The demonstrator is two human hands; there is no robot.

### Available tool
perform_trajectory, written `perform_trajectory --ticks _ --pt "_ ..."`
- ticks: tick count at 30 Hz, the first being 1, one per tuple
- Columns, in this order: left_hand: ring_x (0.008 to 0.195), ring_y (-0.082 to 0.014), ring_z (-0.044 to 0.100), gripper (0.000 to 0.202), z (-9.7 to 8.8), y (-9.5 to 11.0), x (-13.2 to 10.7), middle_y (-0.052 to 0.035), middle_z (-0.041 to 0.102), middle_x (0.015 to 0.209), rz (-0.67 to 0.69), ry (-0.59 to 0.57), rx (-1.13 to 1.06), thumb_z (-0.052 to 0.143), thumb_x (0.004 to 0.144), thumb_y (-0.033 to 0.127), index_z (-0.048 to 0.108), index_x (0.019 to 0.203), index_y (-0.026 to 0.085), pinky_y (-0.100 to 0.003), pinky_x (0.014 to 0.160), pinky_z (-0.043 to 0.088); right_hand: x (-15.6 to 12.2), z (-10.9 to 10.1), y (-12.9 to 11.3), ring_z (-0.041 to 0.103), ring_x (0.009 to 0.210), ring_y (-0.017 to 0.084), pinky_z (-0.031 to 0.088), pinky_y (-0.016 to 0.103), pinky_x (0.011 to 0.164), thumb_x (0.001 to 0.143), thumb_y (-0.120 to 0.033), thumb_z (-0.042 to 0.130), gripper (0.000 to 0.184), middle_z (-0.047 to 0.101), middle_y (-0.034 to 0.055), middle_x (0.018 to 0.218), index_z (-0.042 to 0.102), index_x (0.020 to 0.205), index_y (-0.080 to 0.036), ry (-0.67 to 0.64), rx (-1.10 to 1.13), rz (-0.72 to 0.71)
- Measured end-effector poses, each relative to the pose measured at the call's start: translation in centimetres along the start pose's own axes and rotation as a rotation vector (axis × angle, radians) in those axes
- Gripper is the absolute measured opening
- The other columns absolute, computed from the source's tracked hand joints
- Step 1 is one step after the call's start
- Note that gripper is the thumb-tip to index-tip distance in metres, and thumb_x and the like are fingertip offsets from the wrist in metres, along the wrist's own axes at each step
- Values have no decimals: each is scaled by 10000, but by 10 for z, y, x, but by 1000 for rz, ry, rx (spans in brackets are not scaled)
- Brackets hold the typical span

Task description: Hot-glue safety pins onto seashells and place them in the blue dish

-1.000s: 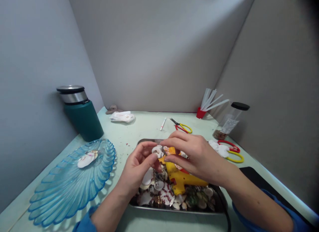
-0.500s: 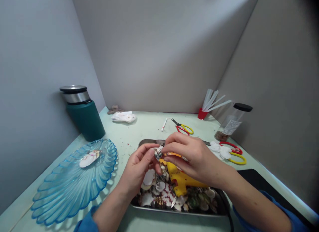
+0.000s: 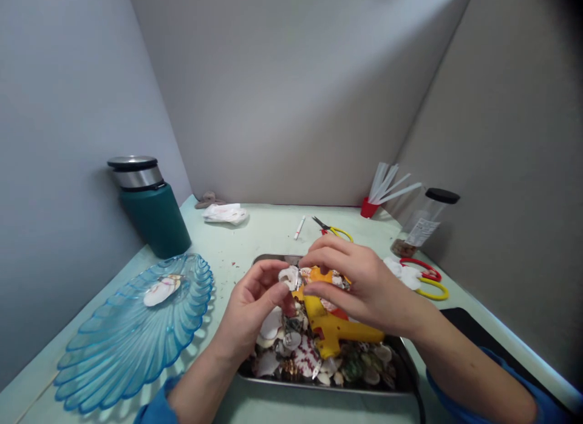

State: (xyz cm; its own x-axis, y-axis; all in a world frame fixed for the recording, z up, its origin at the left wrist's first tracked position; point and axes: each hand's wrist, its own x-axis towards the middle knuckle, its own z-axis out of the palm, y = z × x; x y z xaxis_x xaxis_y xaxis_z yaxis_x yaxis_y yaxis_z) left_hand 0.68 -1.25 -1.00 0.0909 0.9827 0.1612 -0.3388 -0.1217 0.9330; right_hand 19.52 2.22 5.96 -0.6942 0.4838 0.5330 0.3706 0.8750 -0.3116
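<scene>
Over a metal tray (image 3: 268, 258) heaped with seashells, my left hand (image 3: 255, 311) and my right hand (image 3: 359, 284) meet fingertip to fingertip. Both pinch a small whitish shell (image 3: 290, 277) with a shiny bit on it. A yellow glue gun (image 3: 330, 324) lies on the shells right under my right hand. On my left, a blue shell-shaped glass dish (image 3: 132, 333) holds a white shell (image 3: 157, 292).
A green flask (image 3: 152, 208) stands at the back left. Crumpled tissue (image 3: 225, 213), a small white tube (image 3: 299, 226), red-and-yellow scissors (image 3: 334, 231), a red cup of glue sticks (image 3: 370, 206), a clear jar (image 3: 423, 223) and a second pair of scissors (image 3: 426, 278) lie beyond the tray.
My hands have stayed together over the tray, turning the small shell slightly. The right hand's fingers have shifted a little; nothing was let go.
</scene>
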Motion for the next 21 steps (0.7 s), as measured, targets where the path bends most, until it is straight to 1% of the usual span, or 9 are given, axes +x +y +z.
perform_trajectory --ticks 3,7,12,14,17,19,21 --pt "556 -104 595 234 1 1 0 20 634 711 4 14 -2 685 761 216 591 974 187 -228 572 490 1 4 0 566 872 188 457 296 747 845 -318 625 279 593 74 980 587 1079 -172 -56 -50 33" --pt "572 -108 593 247 2 3 0 25 616 715 15 30 -2 720 718 197 608 938 189 -224 552 505 1 9 1 566 878 189 452 301 758 864 -309 600 255 598 72 986 587 1082 -176 -68 -69 51" --pt "619 -115 600 254 3 3 0 16 623 744 36 27 20 738 700 187 618 923 185 -229 583 519 0 9 2 569 850 183 448 289 731 866 -305 600 218 604 70 957 600 1045 -180 -72 -85 48" --pt "609 -118 602 251 2 3 0 16 625 725 34 26 21 734 706 194 614 926 181 -229 574 513 0 8 1 570 844 182 447 288 726 869 -302 597 213 605 70 954 600 1043 -180 -74 -89 46" --pt "584 -111 602 233 2 1 0 8 645 718 23 14 -14 697 754 225 602 961 175 -226 581 498 2 6 -1 564 862 190 449 297 731 843 -341 630 315 602 77 982 564 1105 -177 -53 -67 59" --pt "582 -107 603 221 1 0 0 -1 660 736 8 -9 -49 664 789 254 591 981 173 -229 597 491 3 8 -3 557 890 204 447 313 749 820 -361 657 358 602 81 994 553 1106 -174 -49 -63 67" --pt "584 -110 603 206 0 -2 0 -3 661 735 -9 -43 -75 633 817 282 578 984 174 -232 599 482 4 12 -5 555 898 215 443 332 766 820 -350 657 291 611 77 964 576 1035 -172 -46 -77 65"
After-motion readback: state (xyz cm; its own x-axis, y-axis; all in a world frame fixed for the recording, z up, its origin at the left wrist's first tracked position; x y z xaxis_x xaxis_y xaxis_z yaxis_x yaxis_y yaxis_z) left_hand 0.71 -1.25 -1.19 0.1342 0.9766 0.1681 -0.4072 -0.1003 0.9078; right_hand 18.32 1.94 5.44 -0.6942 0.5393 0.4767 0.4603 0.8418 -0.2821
